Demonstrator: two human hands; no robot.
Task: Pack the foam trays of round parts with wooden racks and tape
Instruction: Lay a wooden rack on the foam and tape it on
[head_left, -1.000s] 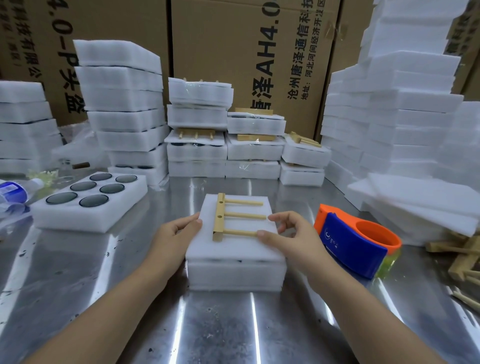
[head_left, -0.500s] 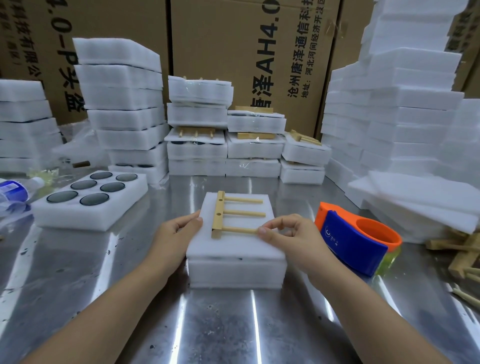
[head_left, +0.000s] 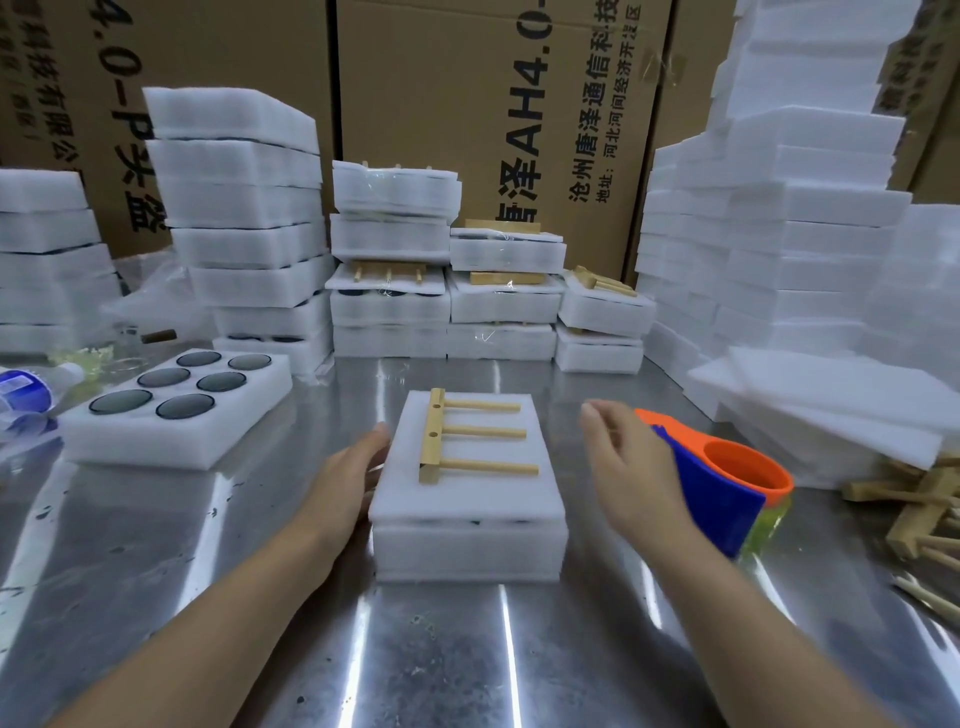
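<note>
Gleaming steel table amid foam stacks

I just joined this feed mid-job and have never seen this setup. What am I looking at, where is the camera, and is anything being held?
There is no machine: a person works with bare hands, and the picture comes from a camera worn on their head, looking down. On the steel table sits a foam stack with a wooden rack lying on top. The left hand rests flat along the stack's left side. The right hand, blurred and open, hangs beside the orange and blue tape dispenser, holding nothing. Farther left an open tray shows six round parts.
</note>
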